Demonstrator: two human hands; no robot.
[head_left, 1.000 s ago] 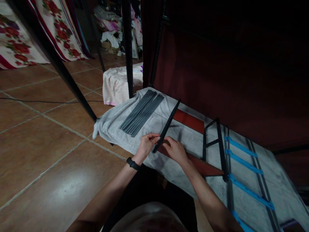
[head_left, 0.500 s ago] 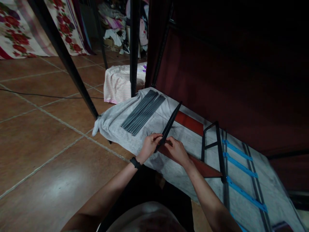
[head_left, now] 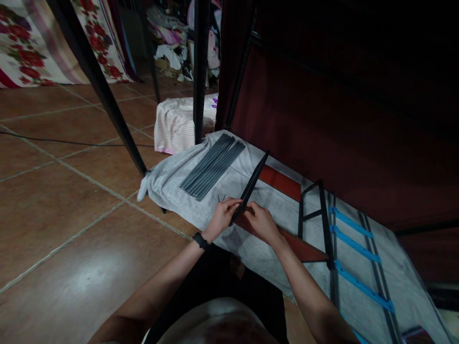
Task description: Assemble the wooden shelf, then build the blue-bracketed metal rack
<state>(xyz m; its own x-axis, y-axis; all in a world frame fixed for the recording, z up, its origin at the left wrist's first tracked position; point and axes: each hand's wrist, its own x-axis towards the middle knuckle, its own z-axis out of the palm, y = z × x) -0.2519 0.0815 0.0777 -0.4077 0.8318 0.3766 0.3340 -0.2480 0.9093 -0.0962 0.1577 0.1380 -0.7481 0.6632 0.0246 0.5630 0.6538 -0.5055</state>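
Both my hands meet at the near end of a long black bar [head_left: 255, 177] that slants up and away over a grey cloth [head_left: 168, 177] on the floor. My left hand [head_left: 222, 216], with a black band on its wrist, pinches the bar's end from the left. My right hand [head_left: 261, 222] curls its fingers round the same end from the right. Under the bar lies a reddish-brown board [head_left: 283, 184]. A few small dark screws [head_left: 221, 197] lie just beyond my left fingers.
A bundle of grey rods [head_left: 212, 165] lies on the cloth further away. To the right is a black metal frame [head_left: 319, 210] and rails with blue crosspieces [head_left: 355, 244]. Black upright legs [head_left: 103, 105] and a dark red panel [head_left: 322, 124] stand close. Tiled floor stretches left.
The camera has shifted slightly. My hands and the black bar have stayed almost where they were, still joined at the bar's near end.
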